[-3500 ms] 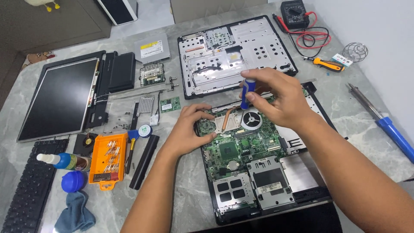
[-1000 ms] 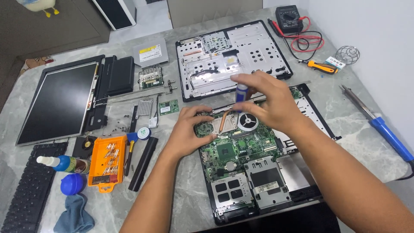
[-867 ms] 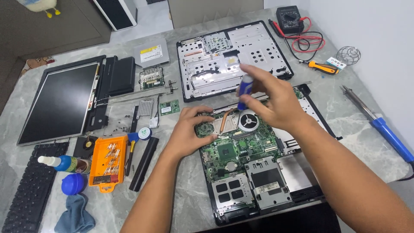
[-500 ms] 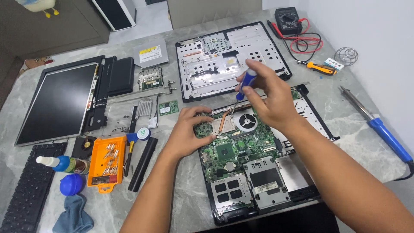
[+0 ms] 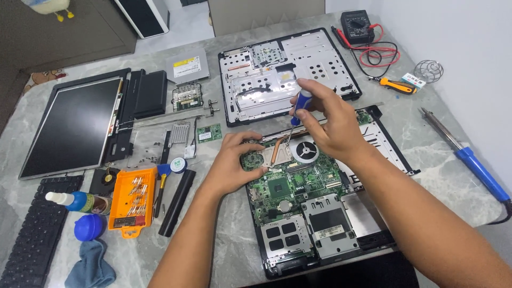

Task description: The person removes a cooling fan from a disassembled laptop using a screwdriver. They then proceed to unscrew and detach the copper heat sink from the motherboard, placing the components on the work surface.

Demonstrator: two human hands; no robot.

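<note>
right hand [image 5: 333, 125] pinches a blue-handled screwdriver [image 5: 300, 104] between thumb and fingertips, handle up, shaft tilted down-left with the tip on the copper heatpipe [image 5: 277, 149] area of the green motherboard [image 5: 290, 184]. left hand [image 5: 232, 165] lies flat-ish on the board's left edge, fingers curled and pressing on the heatsink plate just beside the pipe; it grips nothing. round fan [image 5: 305, 151] sits just right of the tip, partly under the right palm.

the board sits in the black laptop base [image 5: 373, 213] at the near edge of the desk [image 5: 442, 176], right of centre. behind it, toward the far edge, the metal keyboard tray [image 5: 277, 80]. far right corner: black multimeter [image 5: 356, 26] with red leads, orange-handled tool [image 5: 397, 85] near it. right edge: blue-handled soldering iron [image 5: 474, 162].

left side: lcd panel [image 5: 72, 125], black battery [image 5: 151, 93], silver optical drive [image 5: 186, 65] behind. near left: orange screw tray [image 5: 132, 200], black bar [image 5: 177, 202] just beside it, blue bottle [image 5: 80, 201], blue cloth [image 5: 90, 266], black keyboard [image 5: 32, 234] at the corner.
</note>
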